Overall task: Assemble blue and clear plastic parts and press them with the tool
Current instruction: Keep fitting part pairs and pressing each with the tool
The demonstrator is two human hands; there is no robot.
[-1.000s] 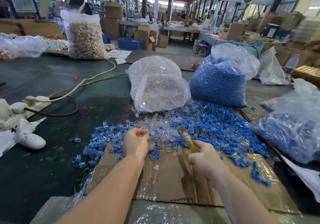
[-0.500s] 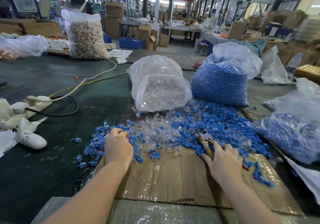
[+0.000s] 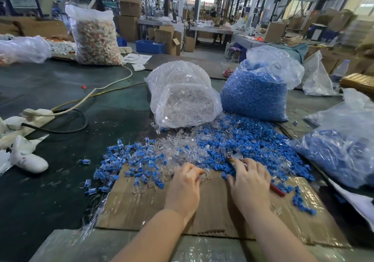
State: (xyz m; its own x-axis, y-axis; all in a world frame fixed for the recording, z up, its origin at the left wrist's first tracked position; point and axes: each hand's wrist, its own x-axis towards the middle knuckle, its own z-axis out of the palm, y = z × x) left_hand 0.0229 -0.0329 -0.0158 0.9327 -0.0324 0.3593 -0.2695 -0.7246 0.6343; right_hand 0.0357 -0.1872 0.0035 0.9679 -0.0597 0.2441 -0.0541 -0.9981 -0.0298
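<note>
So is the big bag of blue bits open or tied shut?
Open. The bag of blue parts stands upright with its plastic top loose and gaping, not knotted.

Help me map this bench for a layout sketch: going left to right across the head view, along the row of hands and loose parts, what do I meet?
White object → heap of joined blue-and-clear pieces → left hand → right hand → tool's red handle → bag of blue parts.
</note>
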